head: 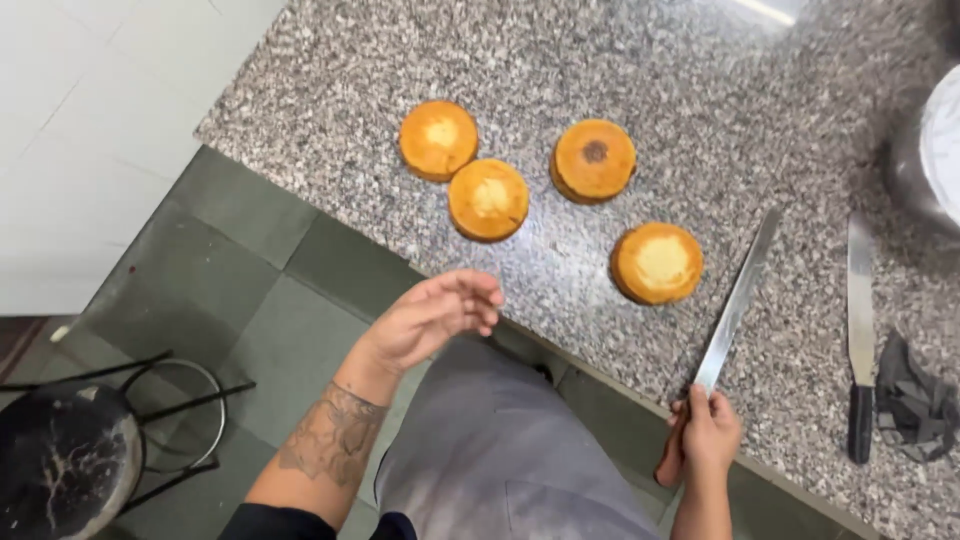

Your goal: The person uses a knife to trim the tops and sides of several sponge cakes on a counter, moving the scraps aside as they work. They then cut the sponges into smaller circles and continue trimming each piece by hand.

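Several small round golden cakes lie on the speckled granite counter [330, 110]: one at the far left [438, 139], one beside it [488, 199], one with a dark centre [594, 159], and one nearest me [657, 262]. My right hand [708, 432] grips the wooden handle of a long knife [735, 305], whose blade lies flat on the counter just right of the nearest cake. My left hand [437, 314] hovers at the counter's front edge, fingers loosely apart and holding nothing, closest to the second cake.
A second knife [860, 330] with a black handle lies on the counter at the right, next to a dark crumpled cloth [915, 400]. A metal container [925, 155] stands at the far right. A black stool [70, 450] stands on the tiled floor at the lower left.
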